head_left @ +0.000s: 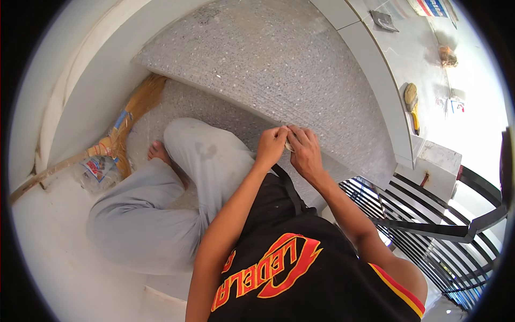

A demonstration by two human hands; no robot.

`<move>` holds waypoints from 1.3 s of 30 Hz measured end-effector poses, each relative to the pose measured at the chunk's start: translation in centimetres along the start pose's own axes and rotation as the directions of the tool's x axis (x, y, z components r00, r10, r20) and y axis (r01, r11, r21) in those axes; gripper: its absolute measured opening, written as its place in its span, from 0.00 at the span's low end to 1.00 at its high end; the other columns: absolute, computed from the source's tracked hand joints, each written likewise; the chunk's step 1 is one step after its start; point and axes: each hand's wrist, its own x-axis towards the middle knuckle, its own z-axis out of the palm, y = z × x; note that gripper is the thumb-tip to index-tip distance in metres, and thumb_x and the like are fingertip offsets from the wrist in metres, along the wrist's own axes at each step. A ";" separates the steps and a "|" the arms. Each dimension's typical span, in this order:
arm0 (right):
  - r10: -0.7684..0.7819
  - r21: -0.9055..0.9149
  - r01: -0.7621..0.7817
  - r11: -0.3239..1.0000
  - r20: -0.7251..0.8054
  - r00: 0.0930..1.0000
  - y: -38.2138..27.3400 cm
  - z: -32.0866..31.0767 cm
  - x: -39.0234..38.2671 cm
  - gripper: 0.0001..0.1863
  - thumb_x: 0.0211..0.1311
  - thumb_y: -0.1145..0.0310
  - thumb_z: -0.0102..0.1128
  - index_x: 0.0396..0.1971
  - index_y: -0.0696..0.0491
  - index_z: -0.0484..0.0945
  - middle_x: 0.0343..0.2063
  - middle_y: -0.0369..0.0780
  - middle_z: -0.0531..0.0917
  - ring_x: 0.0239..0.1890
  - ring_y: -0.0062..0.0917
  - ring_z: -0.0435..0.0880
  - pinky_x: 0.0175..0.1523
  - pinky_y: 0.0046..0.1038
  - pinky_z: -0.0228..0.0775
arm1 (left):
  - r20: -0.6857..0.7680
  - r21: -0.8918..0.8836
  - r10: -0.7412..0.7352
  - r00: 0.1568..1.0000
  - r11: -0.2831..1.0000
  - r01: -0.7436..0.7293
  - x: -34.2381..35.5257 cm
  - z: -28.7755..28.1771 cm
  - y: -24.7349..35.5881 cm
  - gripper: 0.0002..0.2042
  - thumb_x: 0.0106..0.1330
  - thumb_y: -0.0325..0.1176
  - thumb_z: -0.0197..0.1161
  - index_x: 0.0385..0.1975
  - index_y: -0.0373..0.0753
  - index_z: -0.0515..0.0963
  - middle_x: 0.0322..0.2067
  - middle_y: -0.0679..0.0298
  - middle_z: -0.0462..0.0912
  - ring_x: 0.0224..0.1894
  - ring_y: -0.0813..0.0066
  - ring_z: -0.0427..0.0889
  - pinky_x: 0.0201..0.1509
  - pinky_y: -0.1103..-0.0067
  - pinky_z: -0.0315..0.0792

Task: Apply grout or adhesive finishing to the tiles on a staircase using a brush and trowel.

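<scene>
My left hand and my right hand meet at the edge of a speckled stone step, in front of my body, with fingers curled close together. Between them is a small pale object, mostly hidden by the fingers, that I cannot make out; both hands appear closed on it. My bent legs in grey trousers are to the left of my hands, with a bare foot showing.
A straw broom leans by the curved white wall at left, beside a clear plastic bag. On the ledge at right lie a yellow-handled brush, a grey flat piece and other small items. Black metal railing fills the lower right.
</scene>
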 end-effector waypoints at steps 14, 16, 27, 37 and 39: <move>0.062 0.050 -0.063 0.997 0.025 0.998 -1.6 0.1 0.8 0.22 0.40 0.83 0.52 0.42 0.59 0.75 0.42 0.41 0.75 0.40 0.36 0.73 0.44 0.34 0.69 | -0.226 0.076 0.002 0.974 0.997 0.016 -0.3 0.0 0.9 0.19 0.61 0.39 0.49 0.18 0.28 0.75 0.15 0.45 0.73 0.17 0.55 0.76 0.23 0.67 0.65; 0.048 0.044 -0.049 0.998 0.032 0.998 -1.6 0.2 1.2 0.22 0.40 0.82 0.52 0.41 0.59 0.75 0.42 0.41 0.75 0.39 0.35 0.73 0.43 0.33 0.69 | -0.239 0.085 0.032 0.970 0.996 -0.012 -0.3 0.1 0.6 0.19 0.61 0.39 0.49 0.17 0.28 0.75 0.15 0.46 0.73 0.17 0.55 0.76 0.23 0.67 0.65; 0.056 0.033 -0.056 0.998 0.000 0.998 -1.3 0.9 1.1 0.21 0.39 0.82 0.52 0.40 0.58 0.75 0.43 0.40 0.75 0.39 0.34 0.72 0.46 0.35 0.63 | -0.264 0.112 0.095 0.960 0.991 -0.067 -0.1 0.2 0.2 0.19 0.62 0.38 0.50 0.18 0.28 0.75 0.10 0.51 0.71 0.14 0.76 0.69 0.20 0.71 0.62; 0.092 -0.012 -0.093 0.996 -0.037 0.995 -0.9 0.5 1.2 0.21 0.39 0.83 0.52 0.40 0.59 0.75 0.42 0.41 0.75 0.40 0.34 0.72 0.48 0.36 0.61 | -0.254 0.130 0.098 0.962 0.989 -0.066 0.5 0.5 0.9 0.19 0.61 0.38 0.50 0.17 0.28 0.74 0.10 0.52 0.72 0.14 0.77 0.68 0.21 0.71 0.62; 0.092 -0.071 -0.093 0.993 -0.013 0.996 -1.0 0.4 1.7 0.22 0.38 0.83 0.52 0.41 0.59 0.74 0.42 0.41 0.75 0.41 0.34 0.71 0.50 0.37 0.60 | -0.221 0.091 0.097 0.970 0.993 -0.078 0.6 0.4 1.0 0.19 0.62 0.38 0.50 0.17 0.28 0.73 0.10 0.52 0.71 0.13 0.76 0.68 0.21 0.71 0.62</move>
